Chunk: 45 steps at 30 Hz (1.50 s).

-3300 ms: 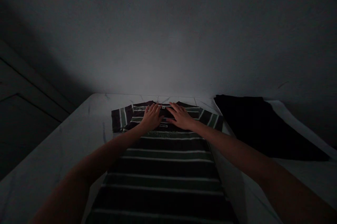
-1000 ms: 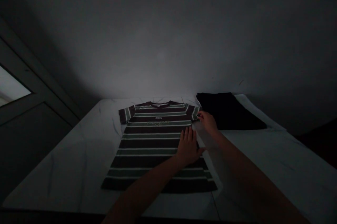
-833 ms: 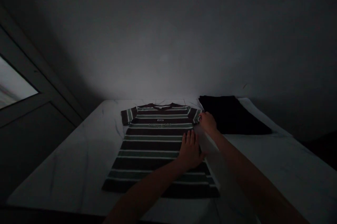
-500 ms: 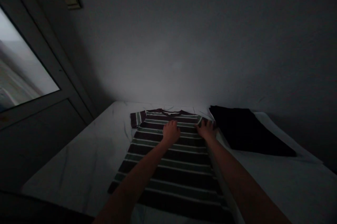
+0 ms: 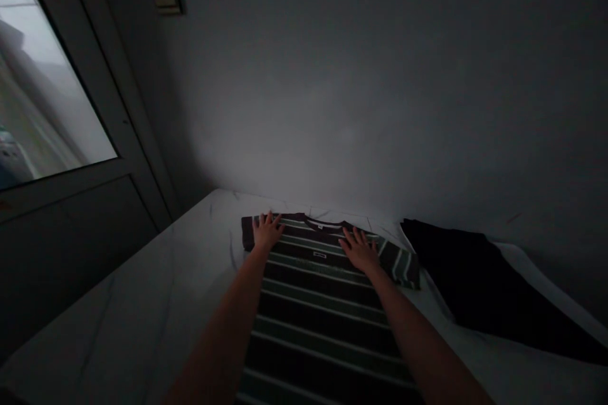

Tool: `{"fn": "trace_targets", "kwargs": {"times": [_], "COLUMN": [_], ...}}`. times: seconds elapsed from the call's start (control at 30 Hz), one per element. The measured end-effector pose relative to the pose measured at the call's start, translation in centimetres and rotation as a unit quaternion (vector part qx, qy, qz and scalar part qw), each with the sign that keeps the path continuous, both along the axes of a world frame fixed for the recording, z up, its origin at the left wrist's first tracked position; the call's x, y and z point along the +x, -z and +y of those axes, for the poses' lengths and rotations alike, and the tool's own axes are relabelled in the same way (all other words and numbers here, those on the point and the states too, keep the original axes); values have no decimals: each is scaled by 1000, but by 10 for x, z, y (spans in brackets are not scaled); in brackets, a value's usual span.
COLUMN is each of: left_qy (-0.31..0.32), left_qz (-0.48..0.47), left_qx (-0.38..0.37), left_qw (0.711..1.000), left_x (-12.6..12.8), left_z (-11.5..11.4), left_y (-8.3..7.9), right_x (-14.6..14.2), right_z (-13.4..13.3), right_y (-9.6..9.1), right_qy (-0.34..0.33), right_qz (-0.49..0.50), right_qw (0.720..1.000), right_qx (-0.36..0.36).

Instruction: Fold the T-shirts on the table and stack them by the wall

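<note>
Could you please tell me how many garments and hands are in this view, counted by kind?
Striped T-shirt: 1
Black folded garment: 1
Hands, left and right: 2
Total: 4

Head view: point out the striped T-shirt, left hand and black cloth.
striped T-shirt (image 5: 323, 303), head view, point on the body stripes below the collar
left hand (image 5: 267, 232), head view, point on the back of the hand
black cloth (image 5: 484, 291), head view, point on the cloth's middle

Striped tee (image 5: 323, 322) hem cut off @ btm.
</note>
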<state>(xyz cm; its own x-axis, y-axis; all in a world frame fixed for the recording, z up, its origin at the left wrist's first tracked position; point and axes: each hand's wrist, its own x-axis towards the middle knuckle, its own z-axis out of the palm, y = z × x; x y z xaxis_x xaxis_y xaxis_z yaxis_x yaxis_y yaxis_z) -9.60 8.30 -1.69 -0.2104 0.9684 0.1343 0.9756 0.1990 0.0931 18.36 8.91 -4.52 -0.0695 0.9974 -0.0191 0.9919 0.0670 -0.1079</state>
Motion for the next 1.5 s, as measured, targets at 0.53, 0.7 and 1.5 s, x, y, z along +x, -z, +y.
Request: {"fn": "trace_targets", "kwargs": {"times": [0.53,0.7,1.5], "left_qy": [74,253,301], "left_qz": [-1,24,13], "left_qx": [23,16,-15], "left_qw": [997,967,953], "left_x": [65,75,16], "left_z": [0,-108,-240], "left_y": [2,19,6], "right_x": [-22,-51,65], "right_z": [0,-89,-215], "right_y": [-18,-6,8], "right_qy": [115,-116,-477], "right_qz": [14,58,47], "right_qw": [993,991,876], "right_qx": [34,32,55]}}
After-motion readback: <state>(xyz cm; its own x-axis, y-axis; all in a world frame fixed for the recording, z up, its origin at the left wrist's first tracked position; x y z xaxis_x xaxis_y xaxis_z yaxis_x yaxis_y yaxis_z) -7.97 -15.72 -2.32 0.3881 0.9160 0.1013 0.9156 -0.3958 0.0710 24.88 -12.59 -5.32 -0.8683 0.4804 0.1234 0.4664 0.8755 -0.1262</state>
